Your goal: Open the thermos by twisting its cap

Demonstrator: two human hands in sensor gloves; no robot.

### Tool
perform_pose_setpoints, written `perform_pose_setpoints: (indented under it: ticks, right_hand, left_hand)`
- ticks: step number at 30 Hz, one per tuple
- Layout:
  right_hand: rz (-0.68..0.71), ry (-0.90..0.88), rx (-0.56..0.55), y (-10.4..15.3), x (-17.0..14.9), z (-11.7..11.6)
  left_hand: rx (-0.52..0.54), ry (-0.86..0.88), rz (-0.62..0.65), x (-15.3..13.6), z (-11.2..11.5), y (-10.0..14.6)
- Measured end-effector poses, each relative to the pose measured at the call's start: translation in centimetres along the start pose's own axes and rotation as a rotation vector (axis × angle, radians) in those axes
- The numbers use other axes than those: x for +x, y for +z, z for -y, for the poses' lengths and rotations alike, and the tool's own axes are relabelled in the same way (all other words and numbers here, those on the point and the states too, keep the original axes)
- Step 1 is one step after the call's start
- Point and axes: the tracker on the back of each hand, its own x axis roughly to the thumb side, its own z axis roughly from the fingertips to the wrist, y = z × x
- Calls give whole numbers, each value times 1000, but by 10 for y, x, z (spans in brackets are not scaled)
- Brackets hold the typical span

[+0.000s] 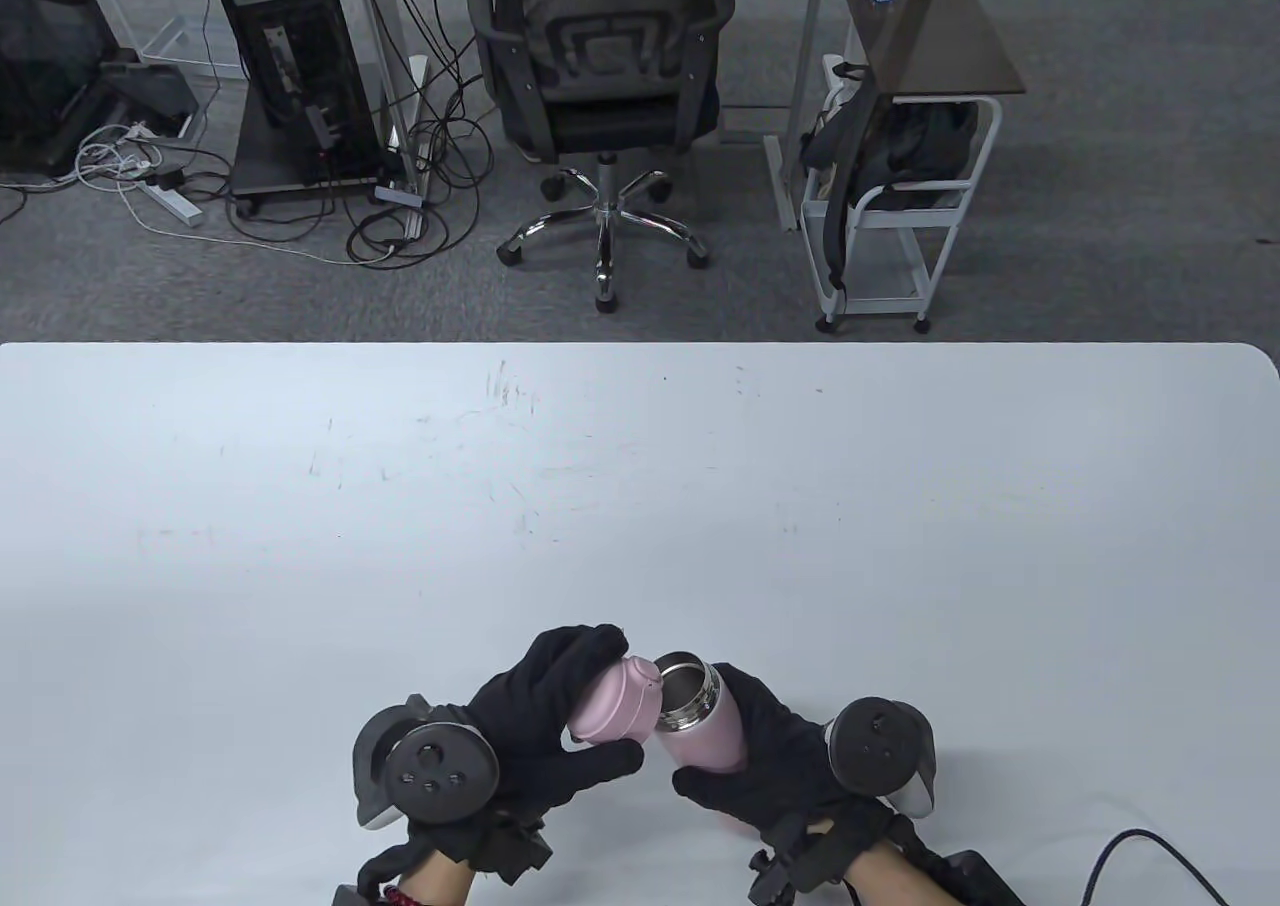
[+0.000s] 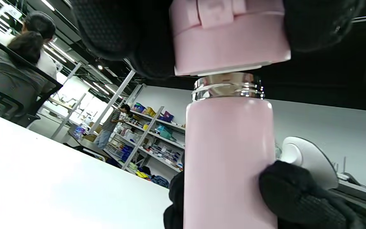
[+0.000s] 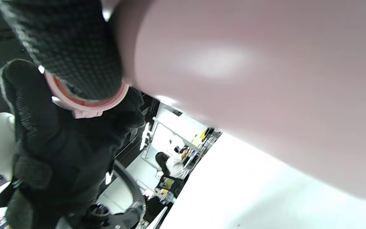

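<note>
— Cap (image 1: 618, 701) off yet?
— Free of the threads. My left hand (image 1: 530, 736) wraps it, just left of the steel mouth.
— And the thermos (image 1: 705, 731)?
— Near table (image 1: 300, 546) edge, gripped round the body by my right hand (image 1: 775, 771), its long axis tipped far-left toward the cap. Next, I'd draw the cap leftward, clear.

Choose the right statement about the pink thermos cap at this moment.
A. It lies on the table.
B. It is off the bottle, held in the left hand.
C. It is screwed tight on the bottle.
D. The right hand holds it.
B: the left hand grips the cap beside the thermos's open steel mouth; the right hand holds the body.
</note>
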Motion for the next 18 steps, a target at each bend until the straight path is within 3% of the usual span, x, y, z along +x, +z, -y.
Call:
perform_pose_setpoints:
  ticks: [3, 8, 13, 17, 18]
  right_hand:
    - [-22, 3, -33, 0, 1, 2]
    - [-31, -13, -84, 2, 0, 9]
    - [-32, -37, -160, 3, 2, 20]
    - [-28, -27, -205, 4, 2, 29]
    - [-32, -31, -218, 4, 1, 31]
  left_hand:
    - [0, -71, 28, 6, -2, 0]
    - [-2, -23, 49, 11, 2, -1]
    - [-60, -183, -11, 6, 8, -4]
    - [-213, -499, -88, -3, 21, -8]
    - [-311, -557, -168, -10, 27, -9]
